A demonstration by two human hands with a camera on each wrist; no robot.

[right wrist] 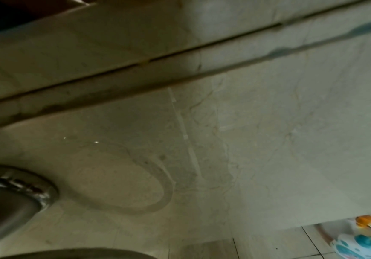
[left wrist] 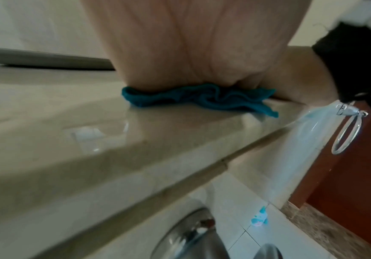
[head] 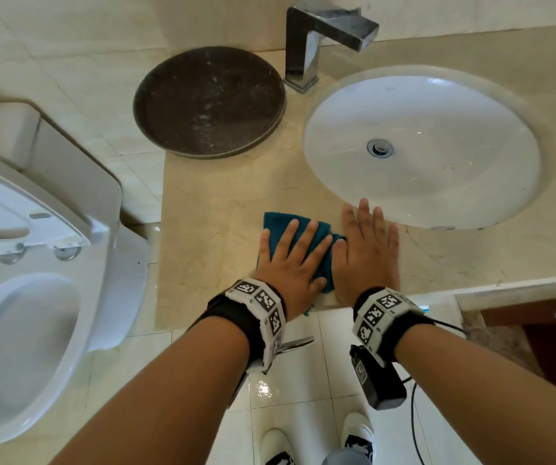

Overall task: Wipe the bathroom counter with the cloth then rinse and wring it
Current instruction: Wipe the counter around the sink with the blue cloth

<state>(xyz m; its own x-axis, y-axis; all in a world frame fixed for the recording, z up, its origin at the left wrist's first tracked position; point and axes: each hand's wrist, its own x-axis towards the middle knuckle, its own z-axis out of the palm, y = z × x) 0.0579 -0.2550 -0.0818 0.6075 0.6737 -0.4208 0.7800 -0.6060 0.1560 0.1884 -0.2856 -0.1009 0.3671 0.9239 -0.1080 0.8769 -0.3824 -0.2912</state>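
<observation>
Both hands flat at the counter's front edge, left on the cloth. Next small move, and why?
Probably slide the teal cloth away from the edge toward the dark round tray: the left hand presses it flat, and the counter beyond looks unwiped.

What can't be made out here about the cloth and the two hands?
- Head view: most of the teal cloth lies hidden under the left hand and the right hand's edge.
- Left wrist view: the fingers are hidden behind the palm.
- Right wrist view: no hand or cloth shows, only the dim, blurred counter front.
</observation>
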